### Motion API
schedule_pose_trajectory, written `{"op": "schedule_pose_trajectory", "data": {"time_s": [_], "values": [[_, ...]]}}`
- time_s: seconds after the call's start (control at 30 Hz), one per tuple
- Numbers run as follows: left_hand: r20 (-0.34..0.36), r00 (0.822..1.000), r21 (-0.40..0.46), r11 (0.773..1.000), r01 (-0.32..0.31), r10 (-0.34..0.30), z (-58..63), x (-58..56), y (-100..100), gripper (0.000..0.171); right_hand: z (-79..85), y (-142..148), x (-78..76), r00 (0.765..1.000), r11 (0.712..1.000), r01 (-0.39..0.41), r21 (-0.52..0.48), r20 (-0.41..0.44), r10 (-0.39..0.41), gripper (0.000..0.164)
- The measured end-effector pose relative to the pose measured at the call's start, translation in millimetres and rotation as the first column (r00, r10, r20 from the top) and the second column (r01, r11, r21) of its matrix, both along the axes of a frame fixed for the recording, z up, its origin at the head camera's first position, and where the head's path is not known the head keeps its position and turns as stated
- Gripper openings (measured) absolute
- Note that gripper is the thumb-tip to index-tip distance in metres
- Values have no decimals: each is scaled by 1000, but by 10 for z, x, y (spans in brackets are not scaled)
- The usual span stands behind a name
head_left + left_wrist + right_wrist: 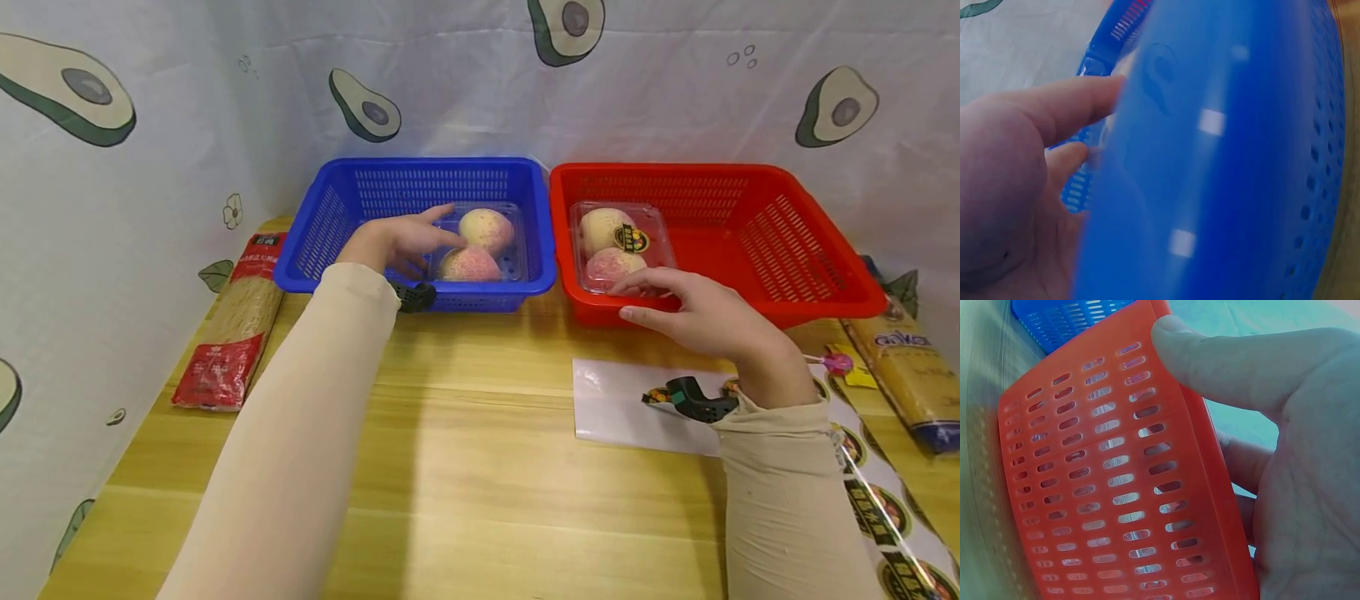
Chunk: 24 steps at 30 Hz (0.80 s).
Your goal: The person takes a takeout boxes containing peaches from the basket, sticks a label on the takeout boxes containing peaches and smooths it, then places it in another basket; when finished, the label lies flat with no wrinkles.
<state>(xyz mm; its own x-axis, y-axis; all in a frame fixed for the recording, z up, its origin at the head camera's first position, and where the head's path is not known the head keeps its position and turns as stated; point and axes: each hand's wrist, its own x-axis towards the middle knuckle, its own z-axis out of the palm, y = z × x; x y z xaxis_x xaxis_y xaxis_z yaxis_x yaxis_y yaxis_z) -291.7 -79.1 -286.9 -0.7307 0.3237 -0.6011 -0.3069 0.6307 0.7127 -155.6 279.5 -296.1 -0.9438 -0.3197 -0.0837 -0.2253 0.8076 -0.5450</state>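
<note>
My left hand [405, 237] reaches over the front rim of the blue basket [536, 225], fingers spread loosely beside a clear plastic box [512, 265]. Two pink-and-yellow peaches [487, 229] sit in that box. In the left wrist view the basket's rim hides part of the fingers. Over the front rim of the red basket [750, 250] is my right hand [708, 312], its fingers relaxed. Its thumb [1210, 359] lies at the rim, the other fingers inside, near a second clear box [660, 229]. This one also contains two peaches [606, 229] and bears a dark round sticker [632, 239].
A white sheet [618, 408] with a sticker lies below the right hand, beside a strip of printed stickers [877, 492]. A noodle packet [240, 325] is at the left. At the right are a yellow packet [907, 358] and a pink lollipop [837, 363].
</note>
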Motion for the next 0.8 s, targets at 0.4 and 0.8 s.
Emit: {"op": "schedule_pose_trajectory", "data": {"time_s": [0.4,0.8], "values": [[-245,962,-96,990,102,-123,15,8,32,89,4,8,-13,1000,1000,10,12,23,-10,38],[-297,952,51,994,94,-74,98,60,89,90,-14,1,-43,1000,1000,5,15,29,-6,39]]}}
